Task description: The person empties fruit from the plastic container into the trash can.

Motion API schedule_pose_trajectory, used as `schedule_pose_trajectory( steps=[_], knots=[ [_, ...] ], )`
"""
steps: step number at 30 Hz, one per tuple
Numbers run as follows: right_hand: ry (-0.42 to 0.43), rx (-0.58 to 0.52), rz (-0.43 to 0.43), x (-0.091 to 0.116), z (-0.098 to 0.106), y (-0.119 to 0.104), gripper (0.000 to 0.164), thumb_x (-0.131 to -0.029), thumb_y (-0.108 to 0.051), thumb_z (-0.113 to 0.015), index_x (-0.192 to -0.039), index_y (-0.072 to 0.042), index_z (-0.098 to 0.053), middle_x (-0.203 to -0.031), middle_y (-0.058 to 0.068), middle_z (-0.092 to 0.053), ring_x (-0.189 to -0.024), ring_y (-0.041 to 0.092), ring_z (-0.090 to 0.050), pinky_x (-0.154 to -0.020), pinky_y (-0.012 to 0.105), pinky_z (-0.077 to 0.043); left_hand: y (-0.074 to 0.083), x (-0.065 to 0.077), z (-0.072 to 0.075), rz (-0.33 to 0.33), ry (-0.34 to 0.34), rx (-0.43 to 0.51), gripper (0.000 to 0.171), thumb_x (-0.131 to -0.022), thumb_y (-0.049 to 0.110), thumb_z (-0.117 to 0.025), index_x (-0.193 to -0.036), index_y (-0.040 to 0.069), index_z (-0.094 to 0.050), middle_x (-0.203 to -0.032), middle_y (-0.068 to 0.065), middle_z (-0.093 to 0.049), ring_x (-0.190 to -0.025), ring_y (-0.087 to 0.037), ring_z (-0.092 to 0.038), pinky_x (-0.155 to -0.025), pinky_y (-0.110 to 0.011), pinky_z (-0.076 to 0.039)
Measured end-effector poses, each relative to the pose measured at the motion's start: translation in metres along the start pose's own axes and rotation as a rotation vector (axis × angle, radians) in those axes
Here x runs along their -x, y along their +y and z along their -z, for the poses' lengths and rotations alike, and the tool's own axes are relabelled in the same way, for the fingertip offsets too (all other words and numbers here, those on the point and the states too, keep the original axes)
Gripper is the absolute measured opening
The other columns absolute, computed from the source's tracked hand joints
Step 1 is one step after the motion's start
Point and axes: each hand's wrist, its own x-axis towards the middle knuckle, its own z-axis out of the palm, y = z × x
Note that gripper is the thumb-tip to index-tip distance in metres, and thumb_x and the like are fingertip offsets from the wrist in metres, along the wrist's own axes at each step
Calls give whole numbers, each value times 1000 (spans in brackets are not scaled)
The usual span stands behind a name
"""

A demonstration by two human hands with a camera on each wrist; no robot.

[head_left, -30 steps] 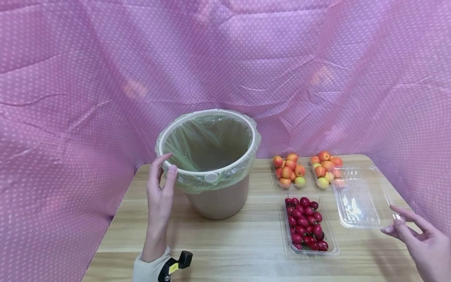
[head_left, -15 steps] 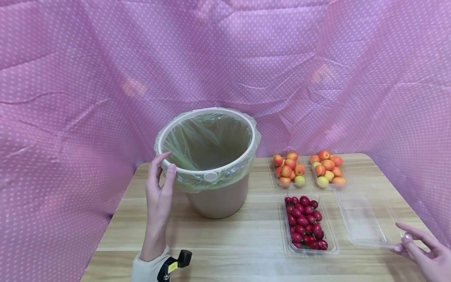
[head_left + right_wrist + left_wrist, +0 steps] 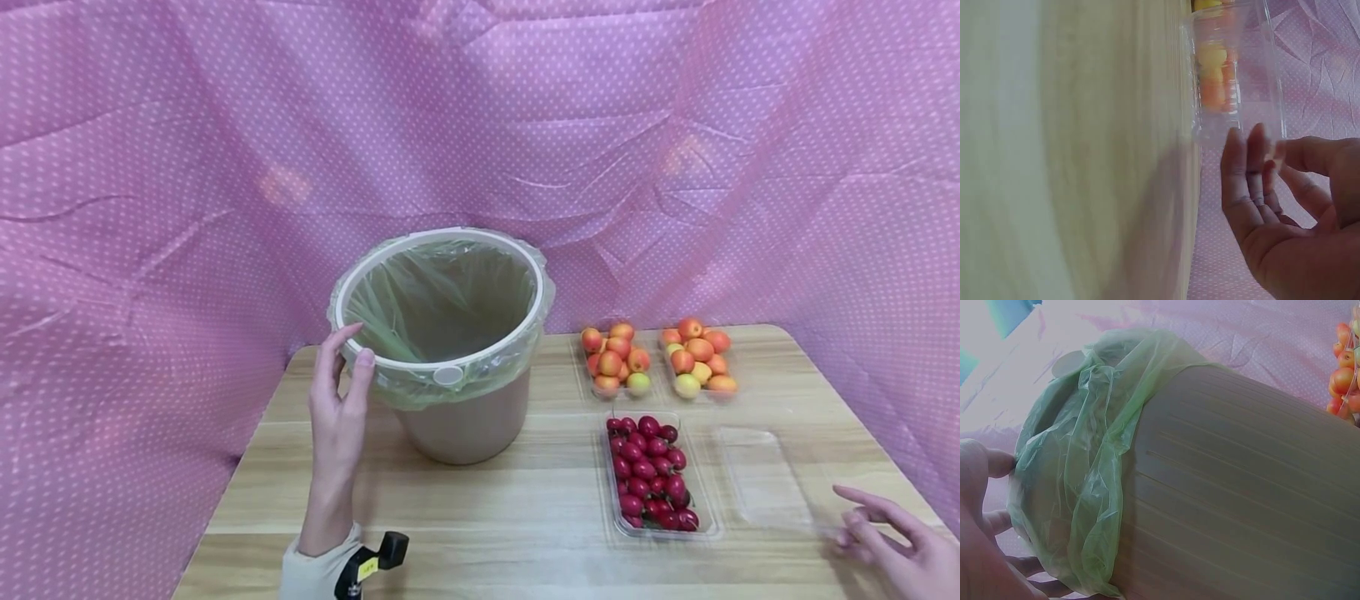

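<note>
Pink dotted cloth (image 3: pixel 480 125) backs the wood-grain surface (image 3: pixel 525 533). Leftmost, the left hand (image 3: pixel 339 412) touches the lined bin (image 3: pixel 465 429) at its rim, fingers spread, grip loose; right of the red fruit (image 3: pixel 645 471), the right hand (image 3: pixel 900 542) pinches a clear tray (image 3: pixel 765 479) by its edge.

Bin (image 3: pixel 465 437): grey-brown, round, white rim (image 3: pixel 539 287), upright on the table (image 3: pixel 525 525), open on top. Green bag (image 3: pixel 408 393) lines it, folded loosely over the rim. Plastic box (image 3: pixel 767 483): see-through, rectangular, motion-blurred, right side; can't tell if it's touching the table.
</note>
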Motion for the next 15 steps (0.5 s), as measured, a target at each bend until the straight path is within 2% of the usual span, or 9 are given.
schedule_pose_trajectory(
  steps=[5,9,12,15],
  knots=[
    [68,61,12,1,1,1,41,-100,5,-59,-131,-20,-69,-95,-34,-59,-81,-17,-58,-60,4,-47,0,0,0,-2,3,-3,37,-104,15,-59,-140,7,-59,-141,-1,-55,-138,-23,-48,-113,-42,-38],
    [142,-11,35,0,2,-5,50,-97,12,-59,-124,-27,-72,-91,-27,-61,-73,-12,-61,-56,10,-51,-1,0,0,6,3,-10,37,-104,15,-60,-140,7,-59,-142,-1,-55,-138,-20,-47,-116,-46,-34],
    [198,-39,55,-1,-1,-16,54,-93,17,-59,-120,-27,-72,-89,-22,-62,-69,-8,-63,-57,10,-52,-1,0,0,13,4,-10,37,-104,16,-60,-140,7,-59,-142,-1,-55,-138,-21,-47,-115,-45,-36],
    [258,7,58,-1,-4,-29,57,-91,16,-60,-115,-35,-69,-88,-27,-60,-69,-13,-59,-56,5,-48,-1,0,0,12,6,-8,37,-104,16,-60,-140,8,-59,-141,0,-55,-138,-24,-48,-113,-41,-38]
  ],
)
